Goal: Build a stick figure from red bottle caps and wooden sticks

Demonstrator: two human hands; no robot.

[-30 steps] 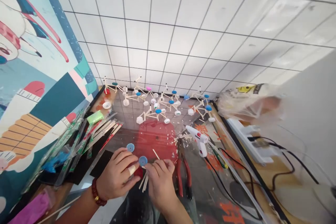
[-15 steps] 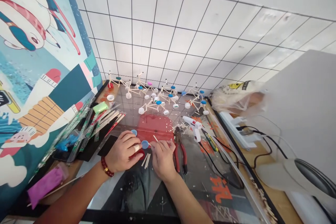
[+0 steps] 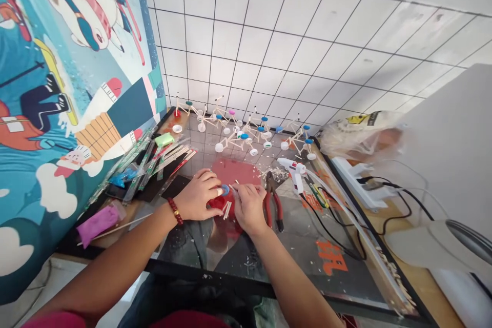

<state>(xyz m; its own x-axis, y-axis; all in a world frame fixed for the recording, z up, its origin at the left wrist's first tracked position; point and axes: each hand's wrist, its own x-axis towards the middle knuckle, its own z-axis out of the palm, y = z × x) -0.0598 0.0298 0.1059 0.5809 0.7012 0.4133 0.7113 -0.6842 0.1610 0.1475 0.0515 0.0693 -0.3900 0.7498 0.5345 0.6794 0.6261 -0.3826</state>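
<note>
My left hand [image 3: 200, 196], with a ring and a red bead bracelet on its wrist, has its fingertips closed at the rim of a blue bottle cap [image 3: 225, 190]. On the cap's other side, my right hand [image 3: 249, 207] pinches a thin wooden stick [image 3: 232, 187], whose end points at the cap. Whether stick and cap touch is too small to tell. Under the left fingers a red cap [image 3: 217, 202] lies partly covered. Several short sticks [image 3: 227, 210] rest on the table between the hands. Red-handled pliers [image 3: 273, 205] lie just right of my right hand.
Behind the hands stand several stick-and-cap models [image 3: 244, 137]. A glue gun [image 3: 294, 171] with its cord and a utility knife [image 3: 319, 196] lie to the right, near wood scraps [image 3: 274, 173]. Packaged sticks [image 3: 172, 159] and a purple packet [image 3: 98, 223] are at left.
The view has shifted, so the table appears higher and further right. My hands remain around the blue cap and stick. A second blue cap near my left fingers no longer shows.
</note>
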